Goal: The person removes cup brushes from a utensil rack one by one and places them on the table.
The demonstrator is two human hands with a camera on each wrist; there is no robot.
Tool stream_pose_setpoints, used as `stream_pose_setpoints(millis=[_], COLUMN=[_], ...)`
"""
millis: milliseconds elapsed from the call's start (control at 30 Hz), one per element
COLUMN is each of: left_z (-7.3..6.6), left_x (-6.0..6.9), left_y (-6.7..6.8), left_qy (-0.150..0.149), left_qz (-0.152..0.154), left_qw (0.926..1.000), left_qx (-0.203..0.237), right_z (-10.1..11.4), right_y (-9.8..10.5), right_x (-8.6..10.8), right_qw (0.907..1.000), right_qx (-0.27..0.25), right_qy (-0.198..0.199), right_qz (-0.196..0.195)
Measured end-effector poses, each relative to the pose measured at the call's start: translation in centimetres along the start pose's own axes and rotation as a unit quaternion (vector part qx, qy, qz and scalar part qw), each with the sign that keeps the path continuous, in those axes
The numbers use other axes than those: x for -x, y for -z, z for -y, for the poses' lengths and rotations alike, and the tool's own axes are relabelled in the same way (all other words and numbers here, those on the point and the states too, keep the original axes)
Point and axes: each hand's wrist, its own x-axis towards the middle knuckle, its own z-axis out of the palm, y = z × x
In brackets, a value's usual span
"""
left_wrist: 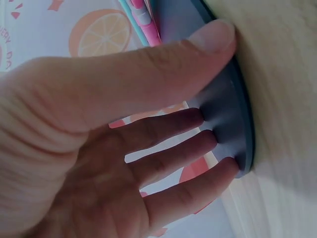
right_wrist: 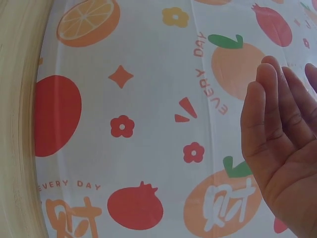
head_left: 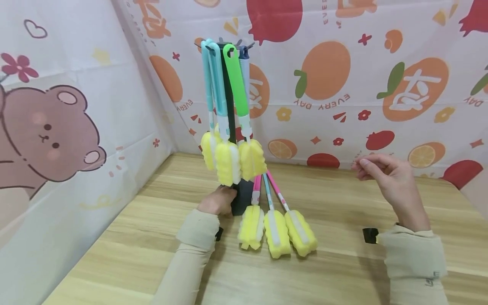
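Note:
A dark stand with a flat base (head_left: 239, 202) holds several hanging brushes with yellow-and-white sponge heads; their handles are light blue, green (head_left: 236, 84) and greyish blue. My left hand (head_left: 218, 201) is at the base's left side. In the left wrist view the fingertips of that hand (left_wrist: 124, 134) press on the dark base (left_wrist: 225, 119), fingers nearly straight, with the thumb across its edge. Three sponge brushes (head_left: 276, 233) with pink and blue handles lie right of the base, heads toward me. My right hand (head_left: 396, 186) is raised at the right, holding nothing, its fingers loosely bent (right_wrist: 287, 134).
The wooden table (head_left: 324, 275) has a small black object (head_left: 370, 235) beside the right sleeve, and part of another dark piece (head_left: 219, 234) shows by the left cuff. Printed cloth with fruit (head_left: 325, 70) hangs behind, and cloth with a bear (head_left: 49, 135) hangs at the left.

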Motion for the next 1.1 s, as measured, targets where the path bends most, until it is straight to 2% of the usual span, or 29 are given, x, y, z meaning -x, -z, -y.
stream_pose_setpoints(millis=[167, 333, 500, 600, 733, 933, 1100], left_z=[-0.1, -0.2, -0.1, -0.2, -0.2, -0.4, -0.4], left_x=[0.1, 0.0, -0.1, -0.2, -0.1, 0.1, 0.3], left_y=[-0.3, -0.4, -0.3, -0.3, -0.5, -0.3, -0.1], left_qy=[0.003, -0.004, -0.001, 0.004, 0.016, 0.018, 0.028], left_qz=[0.004, 0.006, 0.005, 0.020, 0.034, 0.025, 0.022], left_qw=[1.0000, 1.0000, 1.0000, 0.9998, 0.9993, 0.9995, 0.9993], left_qx=[-0.001, -0.003, -0.006, -0.006, 0.001, 0.002, 0.007], right_z=[-0.5, -0.4, -0.1, 0.2, 0.7, 1.4, 1.9], right_y=[0.0, -0.3, -1.5, -2.3, -3.2, -4.4, -5.5], right_x=[0.3, 0.2, -0.4, -0.9, -1.8, -3.5, -5.1], right_qw=[1.0000, 0.9992, 0.9972, 0.9960, 0.9959, 0.9961, 0.9939], right_qx=[-0.002, 0.038, 0.068, 0.078, 0.070, 0.037, 0.031], right_qy=[-0.003, -0.010, -0.021, -0.030, -0.031, -0.025, -0.029], right_qz=[0.004, 0.006, 0.022, 0.032, 0.048, 0.076, 0.102])
